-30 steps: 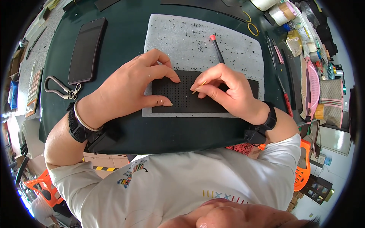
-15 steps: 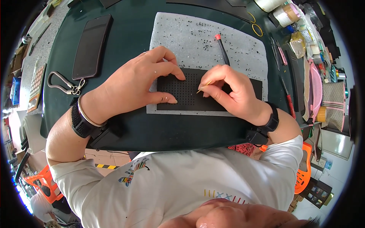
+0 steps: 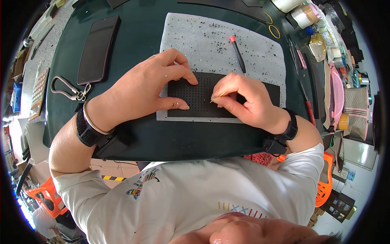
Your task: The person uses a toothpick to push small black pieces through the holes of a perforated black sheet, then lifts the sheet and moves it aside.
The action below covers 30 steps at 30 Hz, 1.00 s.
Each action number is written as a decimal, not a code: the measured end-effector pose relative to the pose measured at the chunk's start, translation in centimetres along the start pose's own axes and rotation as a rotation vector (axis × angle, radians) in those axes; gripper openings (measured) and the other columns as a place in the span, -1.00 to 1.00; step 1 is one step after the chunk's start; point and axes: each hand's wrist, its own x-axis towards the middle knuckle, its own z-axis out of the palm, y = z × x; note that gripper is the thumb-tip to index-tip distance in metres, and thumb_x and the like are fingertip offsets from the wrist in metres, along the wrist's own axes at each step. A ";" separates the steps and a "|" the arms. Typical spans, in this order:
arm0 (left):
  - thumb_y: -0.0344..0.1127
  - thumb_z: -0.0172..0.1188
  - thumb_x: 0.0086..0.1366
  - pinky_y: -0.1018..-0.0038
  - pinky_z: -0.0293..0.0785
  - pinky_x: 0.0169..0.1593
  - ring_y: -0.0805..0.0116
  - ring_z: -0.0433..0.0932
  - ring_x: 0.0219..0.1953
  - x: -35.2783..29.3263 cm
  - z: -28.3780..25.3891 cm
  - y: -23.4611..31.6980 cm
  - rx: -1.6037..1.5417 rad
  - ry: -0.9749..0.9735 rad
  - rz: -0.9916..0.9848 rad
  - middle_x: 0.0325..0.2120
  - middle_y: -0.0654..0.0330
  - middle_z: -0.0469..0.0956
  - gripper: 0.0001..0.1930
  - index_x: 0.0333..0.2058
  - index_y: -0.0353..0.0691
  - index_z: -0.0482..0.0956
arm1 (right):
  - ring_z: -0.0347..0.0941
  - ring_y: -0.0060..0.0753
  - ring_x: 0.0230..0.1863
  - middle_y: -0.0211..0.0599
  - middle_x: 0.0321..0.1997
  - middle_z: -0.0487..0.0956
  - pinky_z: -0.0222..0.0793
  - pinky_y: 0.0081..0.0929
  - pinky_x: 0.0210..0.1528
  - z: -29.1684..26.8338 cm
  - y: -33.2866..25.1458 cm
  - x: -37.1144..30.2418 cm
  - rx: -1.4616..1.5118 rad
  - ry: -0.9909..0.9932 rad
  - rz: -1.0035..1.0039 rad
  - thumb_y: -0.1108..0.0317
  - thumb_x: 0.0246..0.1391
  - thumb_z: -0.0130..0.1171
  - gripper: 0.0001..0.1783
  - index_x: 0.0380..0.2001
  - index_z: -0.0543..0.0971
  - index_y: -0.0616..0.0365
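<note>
A thin black sheet [image 3: 243, 112] with rows of small holes lies on a pale grey foam mat [image 3: 195, 44]. My left hand [image 3: 156, 81] rests on the sheet's left end, thumb and fingers spread apart and pressing it down. In my right hand [image 3: 245, 97] a thin wooden toothpick [image 3: 211, 101] is pinched between thumb and fingers, its tip at the holed area near the sheet's middle. Tiny black bits [image 3: 219, 49] are scattered over the mat. Behind my right hand lies a black screwdriver [image 3: 239, 55] with a red end.
A dark smartphone [image 3: 96, 51] and a coiled strap [image 3: 67, 87] with a metal clasp lie on the left of the dark green table [image 3: 183, 142]. To the right are scissors [image 3: 274, 31], tweezers [image 3: 293, 57], a red-handled tool [image 3: 309, 109] and crowded supplies.
My right hand has shifted slightly, and the toothpick tip is a little lower on the sheet, tilted flatter. The left hand stays in place.
</note>
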 end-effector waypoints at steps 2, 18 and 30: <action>-0.32 0.61 0.03 0.35 0.53 0.11 0.19 0.54 0.03 0.0 0.0 0.0 -0.001 0.001 0.004 0.00 0.18 0.45 -0.50 -0.01 -0.14 0.68 | 0.59 -0.50 -0.35 -0.30 -0.18 0.67 0.46 -0.57 -0.37 -0.1 0.0 0.1 -0.047 -0.026 -0.047 0.63 0.20 0.34 -0.78 -0.16 0.55 0.14; -0.32 0.62 0.03 0.35 0.52 0.10 0.20 0.53 0.03 0.0 0.0 0.1 -0.003 0.004 0.001 0.00 0.19 0.45 -0.50 -0.02 -0.15 0.69 | 0.57 -0.49 -0.35 -0.27 -0.18 0.67 0.44 -0.59 -0.37 -0.3 -0.3 -0.2 0.064 -0.020 0.080 0.64 0.20 0.32 -0.78 -0.16 0.55 0.14; -0.31 0.62 0.03 0.35 0.52 0.11 0.20 0.53 0.02 0.0 0.0 0.1 0.009 0.004 0.011 0.00 0.18 0.45 -0.50 -0.02 -0.16 0.68 | 0.57 -0.49 -0.36 -0.29 -0.19 0.67 0.45 -0.60 -0.40 -0.4 -0.2 0.0 0.016 -0.104 -0.016 0.65 0.18 0.32 -0.77 -0.16 0.55 0.13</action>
